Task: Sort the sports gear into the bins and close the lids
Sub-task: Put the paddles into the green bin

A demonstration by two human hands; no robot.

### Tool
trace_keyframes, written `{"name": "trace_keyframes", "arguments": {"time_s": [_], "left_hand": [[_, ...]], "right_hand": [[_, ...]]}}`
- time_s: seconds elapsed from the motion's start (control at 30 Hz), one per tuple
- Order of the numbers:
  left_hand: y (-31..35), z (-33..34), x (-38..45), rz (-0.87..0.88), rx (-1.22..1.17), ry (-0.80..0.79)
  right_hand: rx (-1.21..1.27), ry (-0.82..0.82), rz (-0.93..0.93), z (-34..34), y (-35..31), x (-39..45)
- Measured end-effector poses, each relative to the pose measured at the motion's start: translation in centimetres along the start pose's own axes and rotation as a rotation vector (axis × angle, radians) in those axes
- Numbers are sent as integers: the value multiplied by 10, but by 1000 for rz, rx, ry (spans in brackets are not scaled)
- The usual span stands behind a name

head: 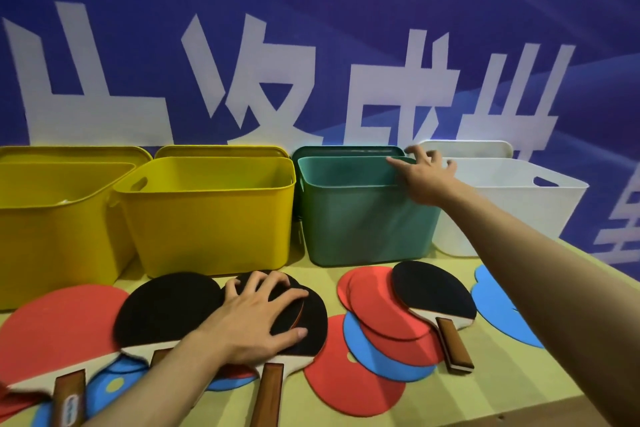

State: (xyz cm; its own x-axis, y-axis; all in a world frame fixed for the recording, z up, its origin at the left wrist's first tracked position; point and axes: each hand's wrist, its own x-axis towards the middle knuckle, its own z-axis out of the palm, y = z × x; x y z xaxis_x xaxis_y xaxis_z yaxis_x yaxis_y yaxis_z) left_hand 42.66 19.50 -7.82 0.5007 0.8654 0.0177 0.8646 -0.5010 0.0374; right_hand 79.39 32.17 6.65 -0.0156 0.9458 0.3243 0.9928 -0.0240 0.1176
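Four open bins stand in a row along the wall: two yellow bins (52,218) (207,215), a green bin (360,222) and a white bin (509,208). A lid leans behind each; the green lid (346,150) stands upright against the wall. My right hand (424,175) reaches over the green bin's far right corner, fingers spread, touching the lid's top corner. My left hand (256,315) rests with spread fingers on a black paddle (308,326). Further paddles lie in front: a red-faced paddle (59,329), a second black paddle (166,308) and a third black paddle (433,295).
Red discs (377,308) (346,381) and blue discs (498,308) lie overlapped on the yellowish tabletop (485,388) among the paddles. A blue wall with large white characters (263,80) rises right behind the bins. The table's front edge runs at lower right.
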Motion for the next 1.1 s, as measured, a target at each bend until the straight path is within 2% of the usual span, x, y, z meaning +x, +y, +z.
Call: {"name": "trace_keyframes", "arguments": {"time_s": [0.1,0.2,0.3,0.5,0.6,0.73,0.87,1.1], "left_hand": [[0,1,1,6,12,-5],[-1,2,2,5,30,-12],[-1,2,2,1,37,-19],[1,2,0,-2,51,-13],[2,1,-1,5,52,-9],[8,-5,-2,29,87,-35],[34,-13,-2,124,115,-50],[74,-9,-3,248,124,-174]], "right_hand": [[-92,183,-120,3,-11,-40],[-95,220,-158,21,-19,-94],[-93,113,-88,42,-23,-148],[-150,-269,110,72,-23,-216],[-127,-337,146,67,-23,-226],[-107,-277,111,61,-30,-235],[-161,-215,41,58,-26,-237],[-210,130,-96,66,-8,-250]]}}
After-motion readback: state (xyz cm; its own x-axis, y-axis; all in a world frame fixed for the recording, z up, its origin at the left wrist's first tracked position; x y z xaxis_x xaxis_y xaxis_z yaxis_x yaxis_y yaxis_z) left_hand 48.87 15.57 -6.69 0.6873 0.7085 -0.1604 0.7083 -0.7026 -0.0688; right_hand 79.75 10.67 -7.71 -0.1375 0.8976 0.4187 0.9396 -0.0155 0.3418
